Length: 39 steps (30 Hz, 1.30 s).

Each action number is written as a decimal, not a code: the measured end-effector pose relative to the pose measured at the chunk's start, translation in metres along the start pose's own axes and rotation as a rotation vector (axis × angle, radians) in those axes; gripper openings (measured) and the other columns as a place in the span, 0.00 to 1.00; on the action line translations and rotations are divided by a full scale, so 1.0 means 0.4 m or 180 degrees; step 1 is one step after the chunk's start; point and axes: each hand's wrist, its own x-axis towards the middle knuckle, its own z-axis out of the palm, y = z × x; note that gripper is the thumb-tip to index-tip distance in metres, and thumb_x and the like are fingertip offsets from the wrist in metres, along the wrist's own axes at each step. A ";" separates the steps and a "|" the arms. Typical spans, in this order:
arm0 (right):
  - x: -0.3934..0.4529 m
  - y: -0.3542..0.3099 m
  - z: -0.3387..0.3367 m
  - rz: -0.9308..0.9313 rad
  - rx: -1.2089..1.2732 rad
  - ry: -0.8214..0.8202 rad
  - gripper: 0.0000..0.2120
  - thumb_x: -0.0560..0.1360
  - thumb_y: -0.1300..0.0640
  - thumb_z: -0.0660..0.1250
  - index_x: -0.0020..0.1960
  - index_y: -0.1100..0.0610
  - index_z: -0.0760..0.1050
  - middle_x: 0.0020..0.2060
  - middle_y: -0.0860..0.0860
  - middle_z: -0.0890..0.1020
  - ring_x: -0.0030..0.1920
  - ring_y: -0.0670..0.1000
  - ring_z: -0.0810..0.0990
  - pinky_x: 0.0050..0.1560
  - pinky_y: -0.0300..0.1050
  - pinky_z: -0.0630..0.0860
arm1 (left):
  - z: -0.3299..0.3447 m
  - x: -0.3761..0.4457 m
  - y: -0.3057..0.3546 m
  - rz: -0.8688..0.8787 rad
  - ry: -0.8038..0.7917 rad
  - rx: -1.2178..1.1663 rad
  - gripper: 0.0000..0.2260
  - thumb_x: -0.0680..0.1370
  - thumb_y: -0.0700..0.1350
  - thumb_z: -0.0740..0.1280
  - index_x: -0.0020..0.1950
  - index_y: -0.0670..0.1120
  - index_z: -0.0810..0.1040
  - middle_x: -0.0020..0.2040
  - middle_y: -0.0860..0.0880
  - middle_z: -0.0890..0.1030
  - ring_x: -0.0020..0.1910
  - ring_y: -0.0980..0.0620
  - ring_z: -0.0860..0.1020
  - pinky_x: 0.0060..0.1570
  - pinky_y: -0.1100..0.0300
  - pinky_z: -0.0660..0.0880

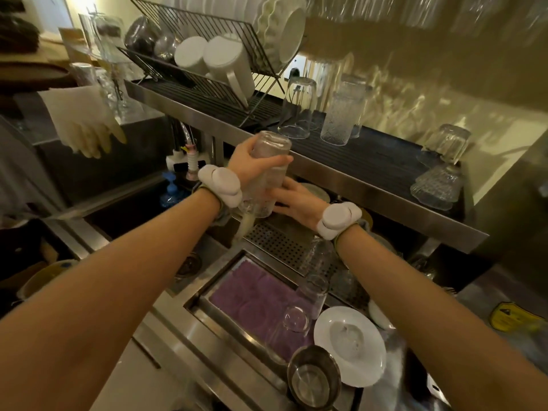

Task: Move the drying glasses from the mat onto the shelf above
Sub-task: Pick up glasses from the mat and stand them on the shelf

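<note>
My left hand grips a tall clear glass, upside down, just in front of the steel shelf's edge. My right hand touches the same glass low on its right side, fingers spread against it. Two upturned glasses stand on the purple mat below, near its right edge. On the shelf's dark ribbed liner stand a smooth glass and a patterned glass, with more glasses at the far right end.
A wire dish rack with white mugs and plates fills the shelf's left part. A white plate and a steel bowl sit beside the mat. A sink with a tap lies left. Rubber gloves hang at the upper left.
</note>
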 end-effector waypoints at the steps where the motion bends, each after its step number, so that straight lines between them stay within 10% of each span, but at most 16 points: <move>1: 0.002 -0.025 -0.008 -0.0089 0.0005 0.0013 0.25 0.77 0.62 0.64 0.72 0.60 0.62 0.68 0.57 0.73 0.67 0.55 0.73 0.59 0.45 0.75 | 0.000 0.010 0.026 0.0063 0.0005 0.0024 0.13 0.69 0.44 0.74 0.47 0.58 0.75 0.45 0.60 0.80 0.40 0.70 0.80 0.37 0.77 0.73; 5: 0.008 -0.111 -0.045 -0.0340 0.0034 0.0031 0.25 0.76 0.62 0.65 0.71 0.59 0.64 0.67 0.56 0.74 0.65 0.55 0.75 0.61 0.49 0.75 | 0.008 0.071 0.096 0.0276 0.0082 -0.0088 0.16 0.67 0.48 0.76 0.52 0.53 0.77 0.49 0.56 0.82 0.50 0.62 0.80 0.52 0.63 0.78; 9: 0.016 -0.173 -0.085 -0.0508 0.0183 0.0169 0.22 0.72 0.60 0.70 0.65 0.56 0.70 0.60 0.52 0.79 0.61 0.53 0.78 0.62 0.50 0.75 | 0.029 0.114 0.164 0.0317 0.0062 -0.0121 0.41 0.63 0.55 0.77 0.71 0.43 0.66 0.69 0.43 0.72 0.68 0.46 0.71 0.67 0.48 0.69; 12: 0.016 -0.210 -0.107 -0.0592 0.0018 0.0361 0.24 0.72 0.57 0.71 0.66 0.56 0.70 0.58 0.50 0.80 0.56 0.49 0.80 0.50 0.41 0.80 | 0.049 0.144 0.195 0.0401 0.0150 -0.0179 0.40 0.64 0.55 0.76 0.71 0.43 0.65 0.71 0.45 0.70 0.69 0.48 0.69 0.69 0.50 0.67; 16: 0.030 -0.235 -0.145 -0.0648 -0.0084 0.0608 0.26 0.71 0.55 0.73 0.67 0.57 0.70 0.62 0.53 0.78 0.58 0.50 0.79 0.60 0.48 0.77 | 0.085 0.174 0.213 0.0460 0.0289 -0.0131 0.39 0.67 0.54 0.75 0.72 0.45 0.63 0.69 0.50 0.70 0.67 0.53 0.68 0.61 0.62 0.65; 39: 0.138 -0.179 -0.297 -0.0594 -0.0631 0.1778 0.24 0.69 0.55 0.73 0.62 0.59 0.72 0.57 0.56 0.78 0.59 0.55 0.77 0.61 0.51 0.76 | 0.176 0.311 0.103 0.0010 -0.0350 0.0138 0.29 0.69 0.44 0.75 0.66 0.40 0.68 0.62 0.43 0.77 0.60 0.46 0.77 0.60 0.54 0.75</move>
